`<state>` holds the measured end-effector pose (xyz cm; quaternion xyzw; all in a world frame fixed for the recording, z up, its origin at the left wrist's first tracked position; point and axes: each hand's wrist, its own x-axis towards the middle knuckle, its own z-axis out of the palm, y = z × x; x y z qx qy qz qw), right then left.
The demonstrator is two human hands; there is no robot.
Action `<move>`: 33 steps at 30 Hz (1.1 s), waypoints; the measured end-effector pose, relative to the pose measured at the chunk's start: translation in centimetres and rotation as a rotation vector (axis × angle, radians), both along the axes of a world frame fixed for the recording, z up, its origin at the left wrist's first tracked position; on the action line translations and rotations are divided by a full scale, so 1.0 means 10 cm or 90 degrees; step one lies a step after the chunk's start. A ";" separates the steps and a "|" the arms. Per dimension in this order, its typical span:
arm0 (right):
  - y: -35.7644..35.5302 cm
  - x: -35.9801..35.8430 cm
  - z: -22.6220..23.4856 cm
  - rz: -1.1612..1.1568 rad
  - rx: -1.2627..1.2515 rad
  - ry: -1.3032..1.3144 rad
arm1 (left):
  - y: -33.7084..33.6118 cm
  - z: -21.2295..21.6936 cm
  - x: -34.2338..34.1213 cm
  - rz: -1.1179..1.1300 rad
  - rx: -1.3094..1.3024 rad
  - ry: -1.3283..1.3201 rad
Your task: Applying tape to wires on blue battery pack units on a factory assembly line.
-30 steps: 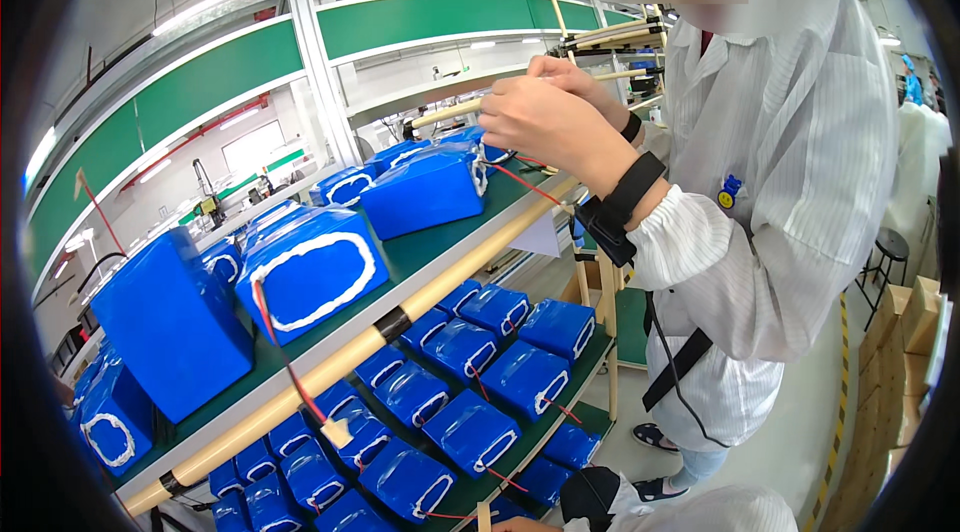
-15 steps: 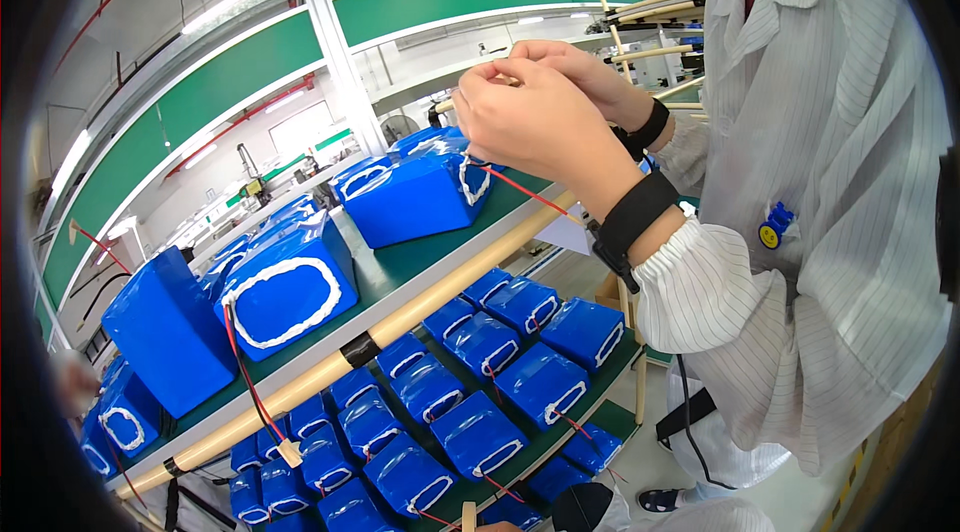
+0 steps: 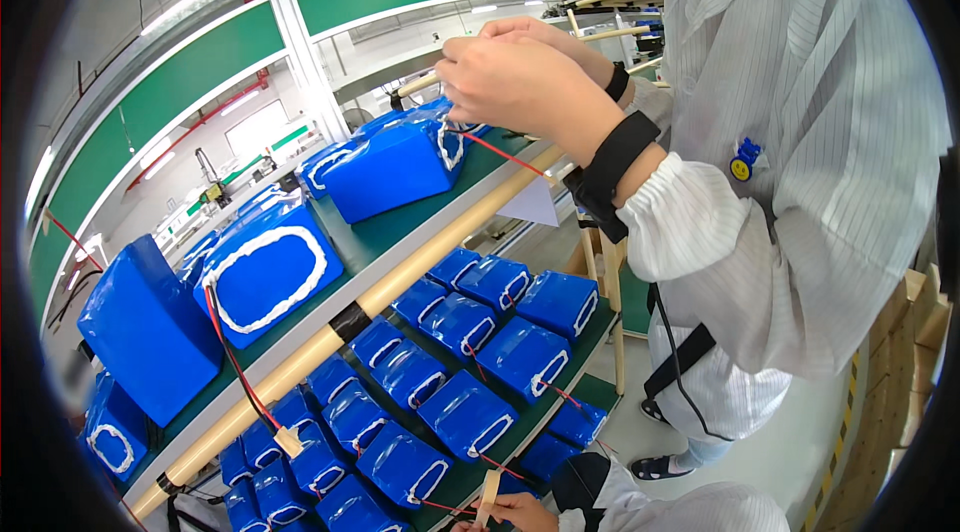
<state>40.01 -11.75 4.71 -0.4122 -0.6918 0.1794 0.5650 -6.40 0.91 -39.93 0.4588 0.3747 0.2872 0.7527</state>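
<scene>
Only my right hand point(image 3: 512, 512) shows, at the lower edge, in a white sleeve with a black cuff. Its fingers pinch a tan wire end point(image 3: 487, 492) on a red wire, just in front of the blue battery packs point(image 3: 470, 414) on the lower shelf. My left hand is out of view. A co-worker in a white striped coat point(image 3: 800, 212) stands on the right. Both of that person's hands point(image 3: 520, 82) are raised at the white-edged end of a blue pack point(image 3: 390, 167) on the upper green shelf point(image 3: 400, 222), where a red wire point(image 3: 505, 154) runs out.
Several more blue packs lie along the upper shelf, one large point(image 3: 265, 272) with a red wire hanging to a tan end point(image 3: 290, 442). A wooden rail point(image 3: 330, 337) edges that shelf. A white post point(image 3: 295, 32) rises behind. Cardboard boxes point(image 3: 915, 332) stand at far right.
The view has drawn closer to the shelves and co-worker. The co-worker's hands stay at the pack's end. My right hand with the tan wire end has come further into view at the bottom.
</scene>
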 end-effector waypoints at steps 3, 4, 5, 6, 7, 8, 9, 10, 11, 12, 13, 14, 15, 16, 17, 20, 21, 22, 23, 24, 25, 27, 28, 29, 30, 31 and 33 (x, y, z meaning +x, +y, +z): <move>0.05 -0.19 -0.07 -0.081 -0.013 -0.065 | 0.05 -0.04 -0.08 -0.067 0.033 0.012; 0.08 -0.25 -0.09 -0.116 -0.016 -0.095 | 0.06 -0.06 -0.10 -0.070 0.027 0.012; 0.10 -0.31 -0.10 -0.159 -0.018 -0.138 | 0.08 -0.09 -0.13 -0.069 -0.011 -0.021; 0.13 -0.38 -0.11 -0.207 -0.020 -0.185 | 0.10 -0.11 -0.15 -0.069 -0.050 -0.052; 0.14 -0.44 -0.11 -0.259 -0.016 -0.249 | 0.11 -0.14 -0.18 -0.071 -0.061 -0.046; 0.16 -0.50 -0.09 -0.309 -0.014 -0.310 | 0.12 -0.18 -0.20 -0.069 -0.066 -0.066; 0.16 -0.55 -0.06 -0.358 -0.005 -0.376 | 0.14 -0.20 -0.23 -0.065 -0.066 -0.089; 0.15 -0.61 -0.01 -0.404 0.008 -0.440 | 0.15 -0.21 -0.25 -0.075 -0.066 -0.125; 0.14 -0.67 0.04 -0.442 0.023 -0.497 | 0.16 -0.22 -0.27 -0.071 -0.067 -0.130; 0.11 -0.72 0.09 -0.460 0.055 -0.495 | 0.16 -0.21 -0.29 -0.083 -0.061 -0.141; 0.08 -0.76 0.14 -0.531 0.078 -0.669 | 0.15 -0.21 -0.29 -0.097 -0.056 -0.157; 0.05 -0.80 0.19 -0.608 0.124 -0.833 | 0.13 -0.19 -0.30 -0.098 -0.056 -0.156; 0.01 -0.82 0.22 -0.909 0.224 -1.313 | 0.11 -0.17 -0.29 -0.082 -0.082 -0.155; 0.03 -0.84 0.23 -0.941 0.201 -1.361 | 0.11 -0.15 -0.29 -0.085 -0.085 -0.150; 0.00 -0.86 0.23 -0.912 0.211 -1.346 | 0.10 -0.13 -0.29 -0.089 -0.088 -0.143; -0.01 -0.85 0.28 -0.899 0.213 -1.292 | 0.10 -0.11 -0.25 -0.115 -0.064 -0.148; -0.03 -0.83 0.28 -0.890 0.214 -1.323 | 0.13 -0.09 -0.29 -0.138 -0.038 -0.122; -0.05 -0.79 0.25 -0.847 0.265 -1.348 | 0.12 -0.10 -0.28 -0.124 -0.033 -0.109; -0.05 -0.72 0.25 -0.837 0.269 -1.368 | 0.12 -0.11 -0.29 -0.101 -0.021 -0.102; -0.05 -0.63 0.24 -0.862 0.244 -1.353 | 0.13 -0.12 -0.29 -0.103 -0.016 -0.094; -0.05 -0.49 0.21 -0.816 0.326 -1.306 | 0.14 -0.12 -0.30 -0.106 -0.011 -0.091; 0.05 -0.15 0.26 -0.795 0.352 -1.259 | 0.13 -0.14 -0.31 -0.112 -0.021 -0.105; 0.13 0.05 0.25 -0.787 0.345 -1.188 | 0.13 -0.14 -0.32 -0.108 -0.030 -0.128; 0.19 0.24 0.25 -0.680 0.420 -1.108 | 0.12 -0.14 -0.33 -0.105 -0.030 -0.123; 0.22 0.42 0.28 -0.646 0.431 -1.066 | 0.12 -0.13 -0.35 -0.102 -0.018 -0.114; 0.22 0.55 0.32 -0.610 0.419 -1.059 | 0.12 -0.13 -0.36 -0.099 -0.006 -0.109; 0.19 0.57 0.31 -0.574 0.403 -1.051 | 0.11 -0.11 -0.38 -0.088 -0.003 -0.105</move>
